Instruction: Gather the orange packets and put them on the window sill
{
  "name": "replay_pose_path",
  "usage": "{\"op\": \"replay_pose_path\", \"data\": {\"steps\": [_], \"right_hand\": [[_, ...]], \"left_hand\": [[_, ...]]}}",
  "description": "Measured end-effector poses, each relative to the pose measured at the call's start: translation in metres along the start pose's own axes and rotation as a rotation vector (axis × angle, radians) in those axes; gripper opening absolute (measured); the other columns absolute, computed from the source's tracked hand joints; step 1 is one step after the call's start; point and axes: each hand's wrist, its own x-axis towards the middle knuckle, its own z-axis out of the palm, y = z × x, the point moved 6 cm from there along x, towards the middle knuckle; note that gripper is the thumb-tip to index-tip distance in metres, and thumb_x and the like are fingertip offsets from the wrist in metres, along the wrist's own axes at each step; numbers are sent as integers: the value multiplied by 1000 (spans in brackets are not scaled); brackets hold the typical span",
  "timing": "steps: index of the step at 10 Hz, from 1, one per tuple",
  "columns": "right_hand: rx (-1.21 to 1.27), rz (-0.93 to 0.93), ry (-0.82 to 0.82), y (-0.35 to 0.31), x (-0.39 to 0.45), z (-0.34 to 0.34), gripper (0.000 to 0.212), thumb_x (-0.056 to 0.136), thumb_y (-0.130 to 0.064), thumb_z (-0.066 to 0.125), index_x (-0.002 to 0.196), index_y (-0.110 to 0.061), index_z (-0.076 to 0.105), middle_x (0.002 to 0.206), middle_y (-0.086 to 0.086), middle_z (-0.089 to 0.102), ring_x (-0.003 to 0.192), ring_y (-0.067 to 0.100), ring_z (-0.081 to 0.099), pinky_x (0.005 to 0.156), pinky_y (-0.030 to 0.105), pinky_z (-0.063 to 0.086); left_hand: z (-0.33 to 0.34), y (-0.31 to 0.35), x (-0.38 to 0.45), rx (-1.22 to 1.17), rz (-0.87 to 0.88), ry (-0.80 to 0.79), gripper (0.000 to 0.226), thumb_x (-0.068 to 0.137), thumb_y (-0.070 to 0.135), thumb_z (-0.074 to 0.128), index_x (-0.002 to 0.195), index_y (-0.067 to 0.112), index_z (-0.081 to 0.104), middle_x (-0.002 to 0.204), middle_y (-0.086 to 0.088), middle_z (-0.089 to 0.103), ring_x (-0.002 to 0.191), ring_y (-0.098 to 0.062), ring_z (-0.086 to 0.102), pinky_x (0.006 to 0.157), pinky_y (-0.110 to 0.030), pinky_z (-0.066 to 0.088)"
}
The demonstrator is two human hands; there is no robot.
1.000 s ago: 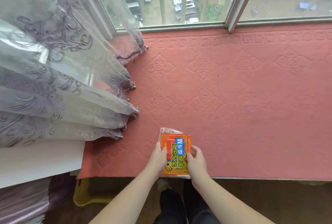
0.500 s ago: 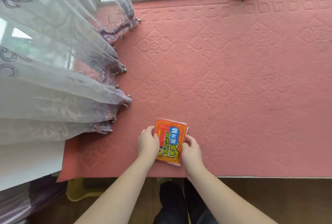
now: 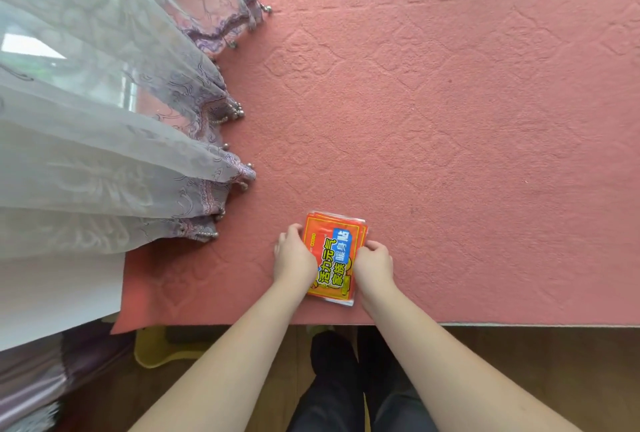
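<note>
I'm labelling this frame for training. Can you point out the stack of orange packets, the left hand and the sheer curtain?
stack of orange packets (image 3: 333, 251): head view, printed top face.
left hand (image 3: 294, 258): head view, back of hand.
sheer curtain (image 3: 114, 140): head view, middle folds.

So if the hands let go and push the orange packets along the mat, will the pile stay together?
Probably not fully. The orange packets look glossy, so they may slide apart. Edges already peek out below, suggesting a loose pile. The textured mat should drag on the bottom one. Both the left hand and right hand steady the sides.

Packets (image 3: 334, 251) lie on the sill (image 3: 450, 120) near its front edge, curtain (image 3: 104, 120) to their left.
</note>
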Motion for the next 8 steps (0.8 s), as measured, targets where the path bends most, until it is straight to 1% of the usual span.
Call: {"op": "replay_pose_path", "data": {"steps": [1, 2, 3, 4, 5, 6, 7, 8], "right_hand": [[8, -30, -6, -3, -2, 0, 40, 88, -11, 46, 127, -9, 58, 131, 18, 58, 119, 33, 58, 104, 48, 46], [-35, -71, -1, -7, -6, 0, 42, 89, -12, 46, 129, -12, 57, 135, 15, 52, 123, 31, 53, 106, 48, 43], [-95, -123, -4, -7, -8, 2, 45, 89, -13, 48, 133, -16, 54, 139, 13, 46, 128, 32, 46, 109, 48, 38], [-106, -164, 4, -6, -6, 5, 51, 90, -8, 45, 141, -11, 46, 143, 17, 44, 132, 34, 43, 113, 47, 33], [-164, -225, 5, -8, -5, 8, 56, 92, -1, 41, 147, -5, 36, 145, 21, 47, 134, 36, 42, 113, 45, 31], [-209, -270, -32, -10, -12, 8, 57, 93, -3, 40, 149, -9, 34, 147, 17, 48, 134, 34, 44, 113, 45, 33], [-249, -353, -38, -15, -20, 1, 56, 93, -6, 44, 148, -10, 36, 149, 16, 47, 136, 33, 42, 114, 43, 32], [-332, -486, -38, -25, -37, -3, 55, 93, -6, 47, 148, -6, 38, 154, 14, 41, 142, 29, 36, 118, 42, 27]], "left_hand": [[2, 0, -4, 27, -1, -19, 50, 88, 0, 43, 136, 16, 47, 135, -12, 51, 127, -32, 49, 101, -41, 41], [3, -3, -6, 54, 13, -1, 48, 90, 3, 43, 135, 18, 48, 131, -11, 53, 124, -32, 51, 96, -42, 43], [2, -8, -5, 26, 10, 38, 49, 91, 2, 39, 137, 17, 48, 133, -12, 52, 124, -33, 50, 98, -43, 41], [3, -8, -7, -23, 13, 54, 45, 94, 3, 37, 137, 11, 47, 135, -17, 50, 125, -37, 49, 102, -44, 37], [5, -3, -14, -29, 40, 43, 46, 96, 6, 38, 142, 7, 42, 140, -19, 48, 129, -37, 47, 105, -43, 36], [0, 1, -21, -35, 41, 33, 50, 96, 12, 43, 145, 4, 37, 144, -20, 47, 132, -35, 46, 107, -41, 35], [-10, 4, -28, -3, 88, 36, 51, 97, 18, 46, 144, 4, 38, 144, -18, 47, 132, -36, 46, 106, -41, 36], [-28, 20, -40, -29, 250, 40, 43, 97, 17, 46, 138, 4, 47, 137, -16, 54, 126, -34, 52, 104, -40, 39]]}}
